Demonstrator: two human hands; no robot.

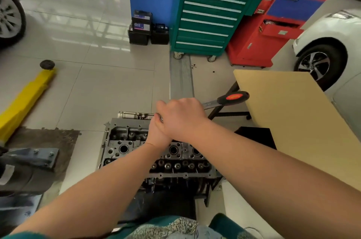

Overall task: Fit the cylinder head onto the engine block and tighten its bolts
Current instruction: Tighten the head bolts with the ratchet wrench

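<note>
The grey cylinder head sits on top of the engine block on the floor below me, its bolt holes and valve parts facing up. A ratchet wrench with a black and red handle sticks out to the right, above the head's far edge. My right hand lies over the wrench's head end, fingers curled round it. My left hand is directly under the right one and grips the part below the wrench head. The socket and the bolt are hidden by both hands.
A tan board on a black stand lies close on the right. A yellow lift arm and a grey steel bracket are on the left. A green drawer cabinet, a red cabinet and a white car stand beyond.
</note>
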